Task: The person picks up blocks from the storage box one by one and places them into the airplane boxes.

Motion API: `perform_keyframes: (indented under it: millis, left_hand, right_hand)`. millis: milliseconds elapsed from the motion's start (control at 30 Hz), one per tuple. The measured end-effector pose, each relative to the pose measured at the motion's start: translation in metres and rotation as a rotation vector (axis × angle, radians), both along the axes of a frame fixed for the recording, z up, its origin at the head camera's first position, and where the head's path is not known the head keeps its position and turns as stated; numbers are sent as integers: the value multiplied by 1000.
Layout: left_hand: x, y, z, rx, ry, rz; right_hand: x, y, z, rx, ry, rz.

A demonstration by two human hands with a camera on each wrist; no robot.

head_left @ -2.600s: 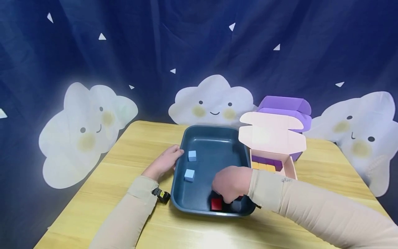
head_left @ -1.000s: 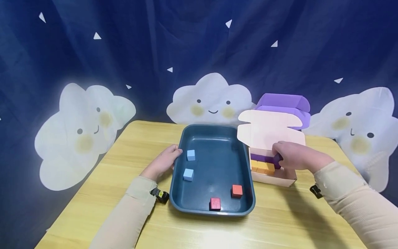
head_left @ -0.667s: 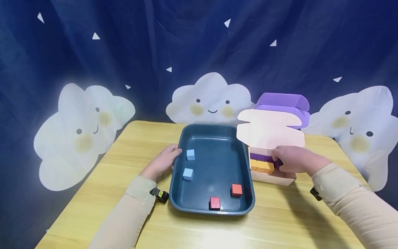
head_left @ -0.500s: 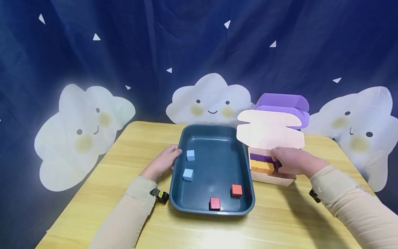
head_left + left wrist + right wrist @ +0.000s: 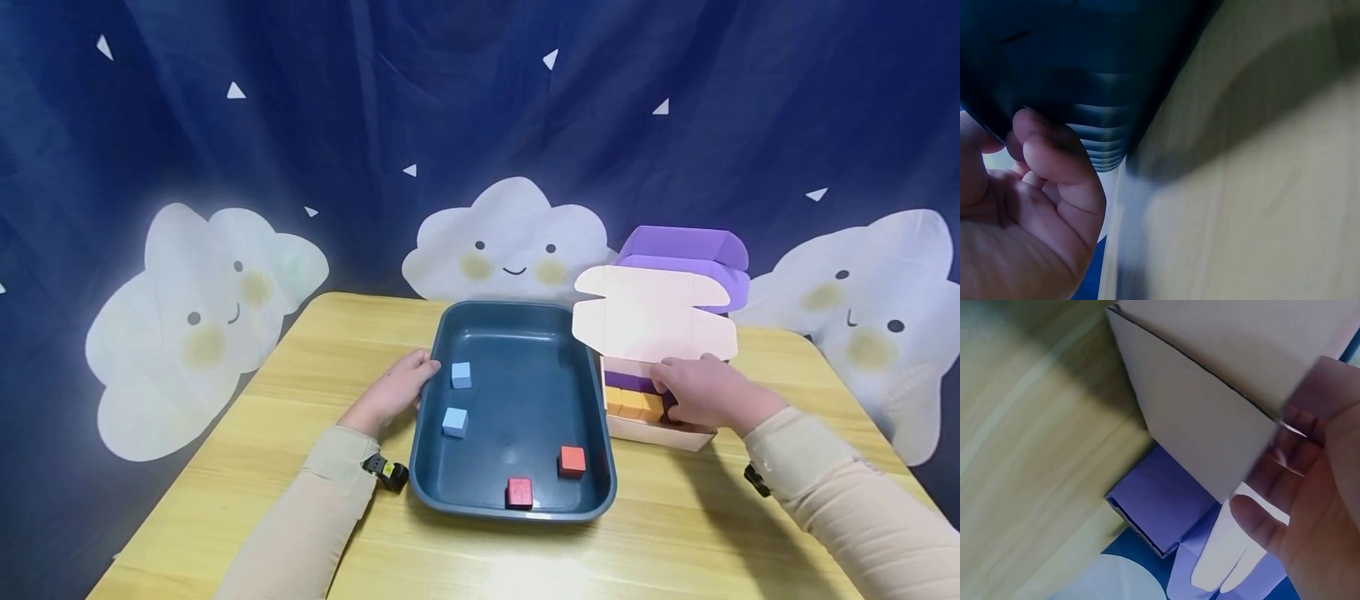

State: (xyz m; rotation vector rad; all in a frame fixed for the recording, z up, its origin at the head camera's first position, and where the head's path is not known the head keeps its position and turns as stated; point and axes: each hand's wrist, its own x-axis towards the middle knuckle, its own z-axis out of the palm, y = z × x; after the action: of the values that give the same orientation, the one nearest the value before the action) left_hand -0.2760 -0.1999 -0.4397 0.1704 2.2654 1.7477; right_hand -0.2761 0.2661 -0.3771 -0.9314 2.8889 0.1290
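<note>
My left hand [image 5: 397, 387] grips the left rim of a dark blue-green tray [image 5: 517, 320], thumb at the rim and fingers curled beneath it in the left wrist view. My right hand [image 5: 716, 390] reaches into the right end of an open pink cardboard box [image 5: 656, 432]. Its thumb and fingers pinch a dark purple cube [image 5: 668, 403], mostly covered by the hand, at the end of a row of orange cubes [image 5: 632, 403]. Behind that row lie more purple cubes [image 5: 626, 382]. In the right wrist view, the box's outer wall [image 5: 1191, 406] hides the fingertips.
Inside the tray are two light blue cubes [image 5: 454, 422], a dark red cube [image 5: 519, 493] and an orange-red cube [image 5: 572, 462]. A purple box [image 5: 682, 250] stands open behind the pink one, whose lid [image 5: 652, 312] is raised. Everything stands on a wooden table [image 5: 360, 325].
My right hand has left the tray's near right corner and gone to the pink box, where it has lowered a purple cube beside the orange ones. The left hand keeps its place on the rim.
</note>
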Motion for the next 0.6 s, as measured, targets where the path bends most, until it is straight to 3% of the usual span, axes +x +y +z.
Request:
perform_keyframes:
  millis: [167,333,600]
  left_hand:
    - [-1,1,-1,9,6,-8]
    - [0,0,0,13,4,-3]
    - [1,1,1,-2,9,-7]
  right_hand:
    - [0,-1,-8,24,51,14]
    - [-1,-5,-10,49,44,-2]
    - [2,-5,3,17,13,0]
